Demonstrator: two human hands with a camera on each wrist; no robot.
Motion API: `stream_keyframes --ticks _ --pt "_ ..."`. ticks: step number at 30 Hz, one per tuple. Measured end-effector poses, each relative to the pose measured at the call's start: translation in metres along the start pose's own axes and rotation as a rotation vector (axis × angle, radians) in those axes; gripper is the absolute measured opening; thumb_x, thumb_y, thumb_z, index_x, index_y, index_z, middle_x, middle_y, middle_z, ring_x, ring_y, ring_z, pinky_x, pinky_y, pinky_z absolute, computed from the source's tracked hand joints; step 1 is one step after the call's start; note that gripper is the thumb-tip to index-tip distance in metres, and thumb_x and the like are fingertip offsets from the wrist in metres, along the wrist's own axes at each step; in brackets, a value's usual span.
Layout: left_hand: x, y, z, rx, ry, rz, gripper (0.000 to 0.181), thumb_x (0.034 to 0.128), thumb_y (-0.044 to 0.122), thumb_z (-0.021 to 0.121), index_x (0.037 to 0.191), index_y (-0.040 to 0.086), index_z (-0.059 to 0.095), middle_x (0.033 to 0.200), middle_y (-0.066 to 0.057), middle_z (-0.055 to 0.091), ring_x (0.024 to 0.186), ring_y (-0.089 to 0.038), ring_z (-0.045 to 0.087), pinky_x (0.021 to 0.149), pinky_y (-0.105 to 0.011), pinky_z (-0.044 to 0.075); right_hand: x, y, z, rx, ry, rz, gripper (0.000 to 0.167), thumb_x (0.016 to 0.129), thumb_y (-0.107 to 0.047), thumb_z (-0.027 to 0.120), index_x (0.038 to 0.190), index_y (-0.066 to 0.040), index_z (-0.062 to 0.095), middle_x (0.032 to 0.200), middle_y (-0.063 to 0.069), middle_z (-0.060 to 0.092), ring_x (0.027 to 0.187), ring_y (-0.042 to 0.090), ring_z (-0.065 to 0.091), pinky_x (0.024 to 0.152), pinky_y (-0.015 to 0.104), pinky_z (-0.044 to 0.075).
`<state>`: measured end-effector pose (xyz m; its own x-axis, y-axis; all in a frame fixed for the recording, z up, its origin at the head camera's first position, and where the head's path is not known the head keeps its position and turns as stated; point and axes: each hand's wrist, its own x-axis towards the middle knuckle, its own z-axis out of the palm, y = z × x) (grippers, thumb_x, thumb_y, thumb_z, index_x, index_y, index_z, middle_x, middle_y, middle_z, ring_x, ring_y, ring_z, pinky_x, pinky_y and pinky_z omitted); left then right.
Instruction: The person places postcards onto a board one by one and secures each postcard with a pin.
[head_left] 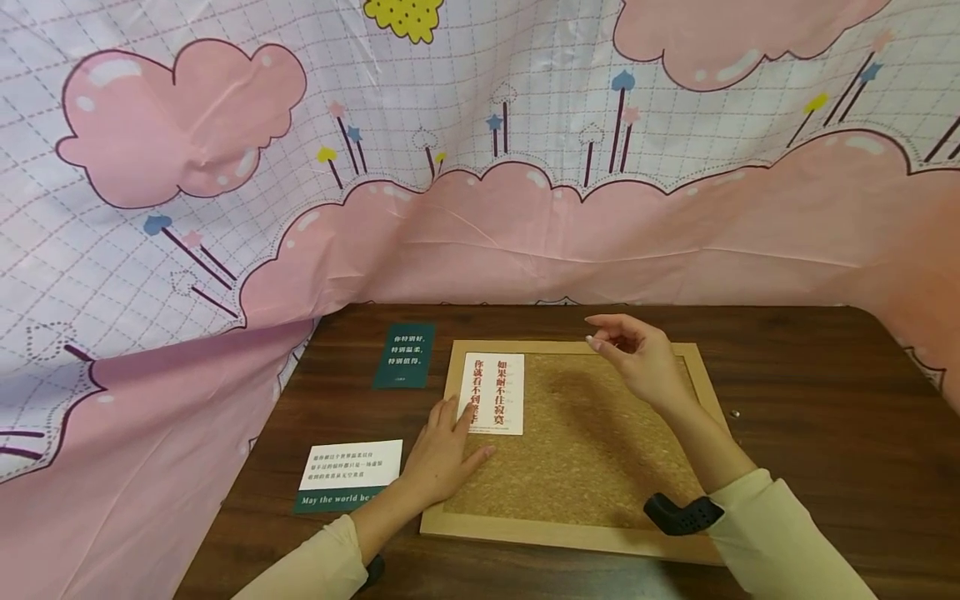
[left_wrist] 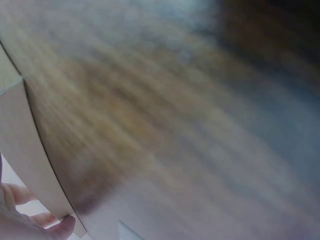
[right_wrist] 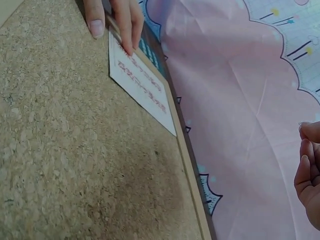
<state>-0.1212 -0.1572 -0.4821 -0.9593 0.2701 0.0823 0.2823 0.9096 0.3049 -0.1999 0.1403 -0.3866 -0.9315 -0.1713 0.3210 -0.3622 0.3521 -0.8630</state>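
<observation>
My left hand (head_left: 442, 450) rests on the left side of a wood-framed cork board (head_left: 585, 450), its fingers at the lower left of a white card with red characters (head_left: 498, 387). That card lies on the cork in the upper left corner; in the right wrist view the fingers touch its edge. My right hand (head_left: 637, 358) hovers over the board's upper right part, thumb and fingers bent toward each other. A pale spot shows at its fingertips; whether this is a nail or a small object, I cannot tell.
A dark green card (head_left: 403, 356) with white characters lies left of the board on the brown table (head_left: 825, 433). A white and green card (head_left: 348, 471) lies nearer. A small shiny piece (head_left: 735, 413) sits to the board's right. Behind hangs a pink, cloud-patterned cloth (head_left: 487, 242).
</observation>
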Motion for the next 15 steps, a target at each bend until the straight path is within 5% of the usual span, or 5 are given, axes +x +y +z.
stream_keyframes --ticks 15 --pt "0.001 0.002 -0.001 0.010 0.002 0.006 0.073 0.0932 0.052 0.057 0.146 0.004 0.041 0.152 -0.026 0.030 0.141 -0.043 0.028 0.103 -0.058 0.041 0.012 0.043 0.028 -0.019 -0.062 0.095 0.028 0.091 0.001 0.061 0.119 0.000 0.066 0.093 0.022 0.067 0.077 0.023 0.061 0.063 0.019 0.047"
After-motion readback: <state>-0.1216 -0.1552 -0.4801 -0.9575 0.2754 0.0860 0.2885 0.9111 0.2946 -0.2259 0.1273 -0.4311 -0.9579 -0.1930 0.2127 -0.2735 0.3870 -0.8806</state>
